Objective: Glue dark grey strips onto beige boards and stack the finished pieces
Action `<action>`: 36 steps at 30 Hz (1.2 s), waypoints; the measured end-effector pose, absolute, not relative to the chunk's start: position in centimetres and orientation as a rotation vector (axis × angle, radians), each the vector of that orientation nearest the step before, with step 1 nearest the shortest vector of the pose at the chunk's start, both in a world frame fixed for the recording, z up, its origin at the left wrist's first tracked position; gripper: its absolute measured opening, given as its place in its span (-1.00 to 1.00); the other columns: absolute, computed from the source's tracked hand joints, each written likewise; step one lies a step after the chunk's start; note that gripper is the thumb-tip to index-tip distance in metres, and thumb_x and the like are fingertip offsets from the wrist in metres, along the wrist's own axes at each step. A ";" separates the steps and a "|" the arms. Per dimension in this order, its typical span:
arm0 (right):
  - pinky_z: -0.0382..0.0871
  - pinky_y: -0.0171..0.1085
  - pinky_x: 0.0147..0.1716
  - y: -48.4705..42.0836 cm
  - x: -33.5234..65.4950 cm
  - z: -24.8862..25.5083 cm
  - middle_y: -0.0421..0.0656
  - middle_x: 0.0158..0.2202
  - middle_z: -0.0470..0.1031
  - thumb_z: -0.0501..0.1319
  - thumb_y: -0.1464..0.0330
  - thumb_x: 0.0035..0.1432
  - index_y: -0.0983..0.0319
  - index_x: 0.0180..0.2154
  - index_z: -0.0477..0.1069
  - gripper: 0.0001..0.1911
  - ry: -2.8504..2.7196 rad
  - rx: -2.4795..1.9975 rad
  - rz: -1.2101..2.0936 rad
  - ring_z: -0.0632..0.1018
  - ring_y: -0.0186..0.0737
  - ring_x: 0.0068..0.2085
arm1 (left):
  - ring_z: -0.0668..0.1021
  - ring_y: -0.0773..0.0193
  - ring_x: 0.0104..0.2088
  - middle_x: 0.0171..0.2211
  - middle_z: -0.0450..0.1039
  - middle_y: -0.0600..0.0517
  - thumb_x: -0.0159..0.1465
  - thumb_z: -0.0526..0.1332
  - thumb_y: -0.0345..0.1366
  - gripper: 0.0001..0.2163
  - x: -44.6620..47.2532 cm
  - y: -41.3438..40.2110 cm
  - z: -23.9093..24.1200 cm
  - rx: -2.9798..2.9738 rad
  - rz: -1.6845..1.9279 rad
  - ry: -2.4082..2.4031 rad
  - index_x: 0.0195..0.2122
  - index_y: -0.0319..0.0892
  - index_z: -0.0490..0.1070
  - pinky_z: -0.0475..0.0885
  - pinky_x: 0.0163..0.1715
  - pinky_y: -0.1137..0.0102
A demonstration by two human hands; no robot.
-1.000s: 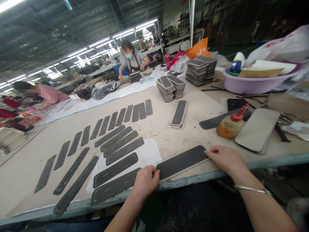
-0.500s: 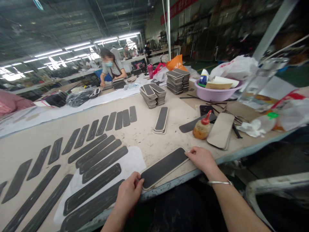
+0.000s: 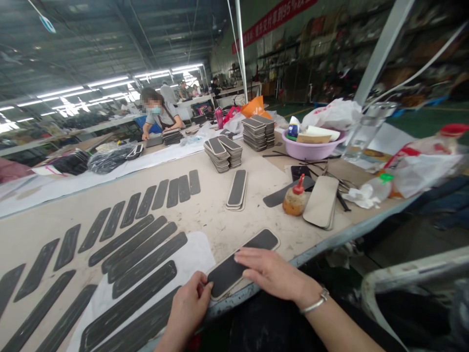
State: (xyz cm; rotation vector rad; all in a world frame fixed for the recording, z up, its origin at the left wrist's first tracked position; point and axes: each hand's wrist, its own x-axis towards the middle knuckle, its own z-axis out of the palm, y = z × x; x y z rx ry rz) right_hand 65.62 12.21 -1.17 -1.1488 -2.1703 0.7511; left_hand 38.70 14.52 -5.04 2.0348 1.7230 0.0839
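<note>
A flat oblong panel [image 3: 256, 244], black on top with a pale rim, lies at the near edge of the worktable [image 3: 216, 215]. My right hand [image 3: 273, 274] rests flat across its middle with the fingers stretched out. My left hand [image 3: 188, 308] is curled at the panel's near left end, thumb and fingers pinching its edge. To the left, several long black strips [image 3: 142, 266] lie side by side, some on a white sheet [image 3: 198, 256].
Behind stand a small pile of panels [image 3: 237, 190], taller stacks [image 3: 223, 152], a glue bottle with a red cap [image 3: 295, 200], a pale panel pile [image 3: 321, 201], a purple basin [image 3: 311, 146] and plastic bags [image 3: 421, 171]. A masked person [image 3: 157, 115] works at the far table.
My right hand slid left from the panel's far end onto its middle. The view swung to the right. My left hand stayed at the near end.
</note>
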 end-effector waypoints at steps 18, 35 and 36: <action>-0.21 0.04 0.26 14.0 68.7 -6.0 -0.11 0.30 -0.04 -0.12 0.01 0.28 0.26 0.28 0.01 -0.32 -2.199 -1.879 0.369 -0.04 -0.07 0.31 | 0.45 0.34 -0.51 -0.59 0.34 0.18 0.29 0.06 -0.30 -0.94 39.1 14.5 -4.1 2.069 0.032 1.723 -0.32 -0.11 0.25 0.16 -0.47 0.49; -0.24 0.07 0.25 14.6 69.8 -8.8 -0.10 0.30 -0.02 -0.14 0.02 0.25 0.31 0.26 0.05 -0.31 -2.129 -1.998 0.171 -0.06 -0.06 0.31 | -0.03 -0.01 0.32 0.33 -0.13 -0.17 0.34 -0.07 -0.08 -0.40 48.1 11.7 -2.4 2.626 0.161 1.111 0.31 -0.32 -0.09 0.07 0.25 0.10; -0.23 0.07 0.24 14.6 69.9 -9.0 -0.11 0.30 -0.02 -0.15 0.04 0.25 0.30 0.26 0.05 -0.32 -2.134 -1.995 0.158 -0.05 -0.06 0.31 | -0.08 -0.02 0.32 0.34 -0.18 -0.17 0.33 -0.09 -0.03 -0.37 49.5 12.1 -2.8 2.629 0.102 1.090 0.31 -0.33 -0.12 0.03 0.26 0.06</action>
